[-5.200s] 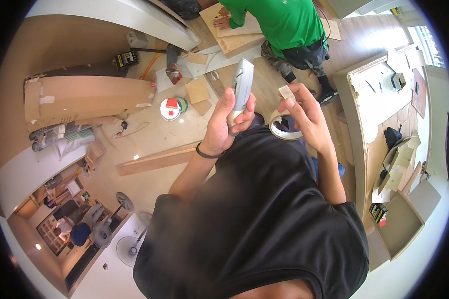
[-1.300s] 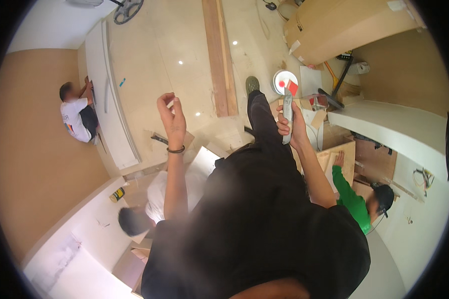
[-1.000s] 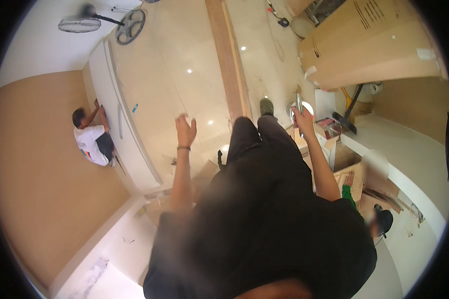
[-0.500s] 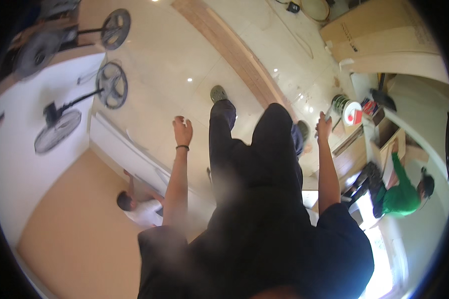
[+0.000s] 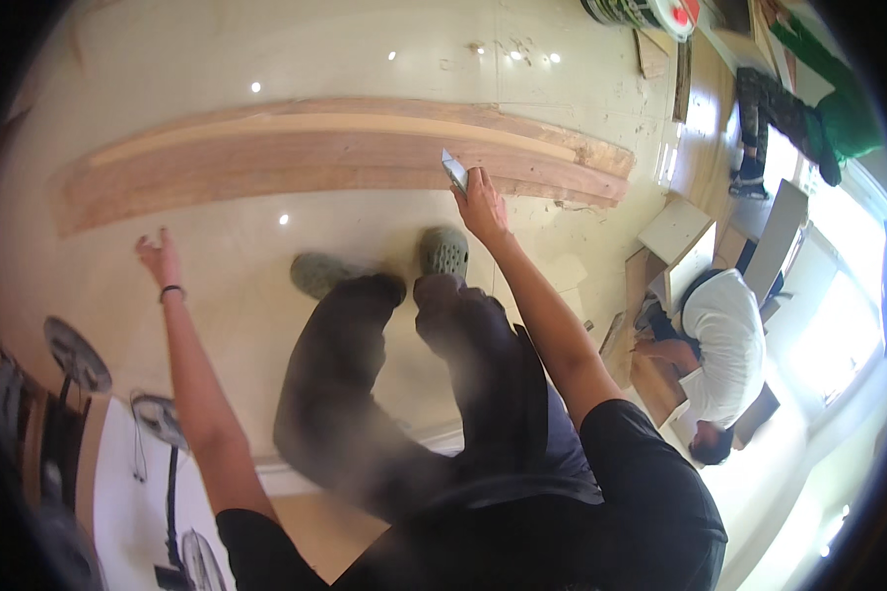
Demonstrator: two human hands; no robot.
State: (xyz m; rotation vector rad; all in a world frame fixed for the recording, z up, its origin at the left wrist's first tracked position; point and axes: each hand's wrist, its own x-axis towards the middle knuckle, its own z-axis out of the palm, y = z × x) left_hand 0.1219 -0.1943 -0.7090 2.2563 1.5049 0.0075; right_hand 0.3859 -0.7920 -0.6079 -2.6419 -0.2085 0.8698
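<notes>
My right hand [image 5: 483, 209] is closed around a utility knife [image 5: 455, 173], its pointed blade tip sticking out past the fingers. The knife appears above the near edge of the long wooden boards [image 5: 296, 175] that lie side by side on the floor. I cannot tell whether it touches them. My left hand [image 5: 160, 260] holds nothing, its fingers apart and slightly bent, out over the floor below the boards' left end. A dark band circles that wrist.
Pale glossy tiles [image 5: 217, 325] cover the floor under my clogs [image 5: 443, 252]. Right of me, a person in white [image 5: 724, 325] crouches among wooden cabinet panels [image 5: 680, 246]. Farther right is a person in green [image 5: 848, 123]. A bucket [image 5: 641, 14] stands at the top. Pedestal fans [image 5: 77, 353] are at left.
My body has turned right, so the boards now lie across in front of me. My right hand, still gripping the knife, has come over them; my left hand stays empty.
</notes>
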